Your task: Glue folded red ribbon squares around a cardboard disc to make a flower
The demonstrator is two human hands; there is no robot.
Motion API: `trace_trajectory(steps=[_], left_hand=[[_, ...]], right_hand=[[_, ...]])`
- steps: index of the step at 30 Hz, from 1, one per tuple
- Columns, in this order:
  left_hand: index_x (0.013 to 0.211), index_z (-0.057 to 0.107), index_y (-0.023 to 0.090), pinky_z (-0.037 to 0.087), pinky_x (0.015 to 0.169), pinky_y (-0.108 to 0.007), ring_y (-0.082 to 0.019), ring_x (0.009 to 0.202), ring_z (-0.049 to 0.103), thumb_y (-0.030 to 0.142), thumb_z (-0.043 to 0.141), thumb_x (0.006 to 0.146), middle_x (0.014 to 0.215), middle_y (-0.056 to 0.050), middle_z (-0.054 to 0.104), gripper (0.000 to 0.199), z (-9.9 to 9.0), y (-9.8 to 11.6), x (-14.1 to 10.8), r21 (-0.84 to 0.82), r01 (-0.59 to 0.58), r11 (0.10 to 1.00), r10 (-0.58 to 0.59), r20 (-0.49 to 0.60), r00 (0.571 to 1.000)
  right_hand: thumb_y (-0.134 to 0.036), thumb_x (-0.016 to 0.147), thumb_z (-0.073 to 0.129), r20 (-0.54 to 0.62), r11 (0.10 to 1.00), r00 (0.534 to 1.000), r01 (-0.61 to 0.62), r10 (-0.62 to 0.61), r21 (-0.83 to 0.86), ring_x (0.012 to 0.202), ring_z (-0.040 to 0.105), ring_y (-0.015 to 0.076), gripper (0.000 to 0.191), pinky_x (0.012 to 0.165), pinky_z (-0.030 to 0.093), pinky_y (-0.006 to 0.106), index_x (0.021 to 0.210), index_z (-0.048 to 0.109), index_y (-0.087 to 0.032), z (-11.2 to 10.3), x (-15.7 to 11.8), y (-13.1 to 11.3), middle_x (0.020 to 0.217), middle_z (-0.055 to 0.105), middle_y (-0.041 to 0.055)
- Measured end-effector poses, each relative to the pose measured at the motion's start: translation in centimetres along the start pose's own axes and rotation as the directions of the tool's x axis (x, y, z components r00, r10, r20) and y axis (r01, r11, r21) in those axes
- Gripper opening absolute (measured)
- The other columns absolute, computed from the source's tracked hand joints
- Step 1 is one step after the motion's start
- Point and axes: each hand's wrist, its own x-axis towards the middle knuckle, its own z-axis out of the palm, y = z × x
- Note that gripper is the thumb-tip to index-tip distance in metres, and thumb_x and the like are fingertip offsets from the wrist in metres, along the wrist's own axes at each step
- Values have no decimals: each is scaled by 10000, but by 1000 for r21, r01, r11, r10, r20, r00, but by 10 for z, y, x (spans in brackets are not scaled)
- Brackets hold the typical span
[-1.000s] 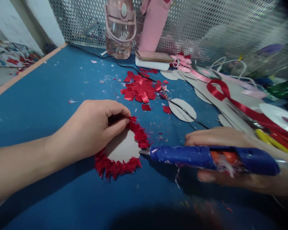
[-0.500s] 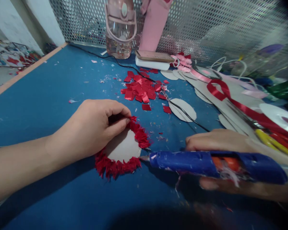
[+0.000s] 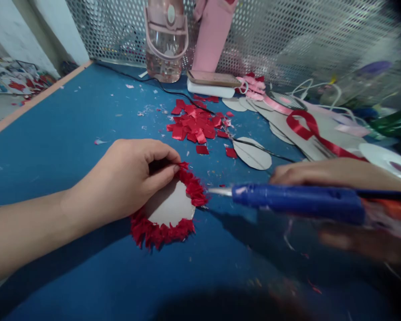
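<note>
My left hand pinches the upper edge of a pale cardboard disc and the ruffled red ribbon trim around its rim. A bare stretch of rim shows at the disc's right side. My right hand, smeared by motion, is wrapped round a blue glue gun. Its metal nozzle points left, close to the trim at the disc's right and seemingly raised above the table. Part of the right hand is hidden behind the gun.
Beyond the disc lies a pile of cut red ribbon squares. A loose cardboard oval lies under a black cord. A water bottle and a phone stand at the back. Red ribbon and a white spool lie at right.
My right hand has lifted the glue gun up and to the right, drawing its nozzle away from the disc's bare rim. The left hand keeps its hold on the disc.
</note>
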Motion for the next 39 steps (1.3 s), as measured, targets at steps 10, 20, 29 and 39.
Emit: trace_trajectory(steps=[10, 20, 29, 39], left_hand=[[866, 699, 218, 494, 842, -253, -152, 873, 654, 253, 591, 882, 944, -10, 722, 114, -8, 11, -3, -52, -42, 998, 35, -140, 990], [771, 634, 197, 441, 462, -172, -87, 475, 537, 422, 725, 787, 567, 35, 642, 243, -8, 43, -16, -768, 425, 479, -266, 335, 904], [763, 678, 168, 359, 527, -194, -78, 570, 433, 378, 714, 790, 651, 31, 569, 214, -13, 40, -19, -705, 424, 568, -127, 435, 892], [743, 705, 165, 365, 525, -209, -86, 567, 413, 333, 718, 771, 639, 23, 568, 172, -17, 44, -18, -705, 441, 555, -29, 513, 858]], right_hand=[[6, 815, 386, -15, 960, 997, -72, 71, -270, 1101, 642, 193, 427, 903, 487, 341, 1074, 677, -170, -8, 24, 64, 1206, 680, 135], [-62, 883, 535, -292, 902, 932, 77, -216, -424, 988, 706, 191, 338, 856, 545, 290, 1192, 650, -141, -11, 28, -13, 1080, 742, 109], [-54, 952, 466, 9, 849, 857, 512, -515, -128, 937, 692, 156, 259, 794, 566, 261, 1083, 680, -117, -11, 69, -85, 1049, 731, 81], [-68, 970, 439, 84, 830, 841, 541, -534, -139, 792, 687, 133, 265, 677, 527, 223, 947, 700, -108, -20, 69, -91, 890, 731, 66]])
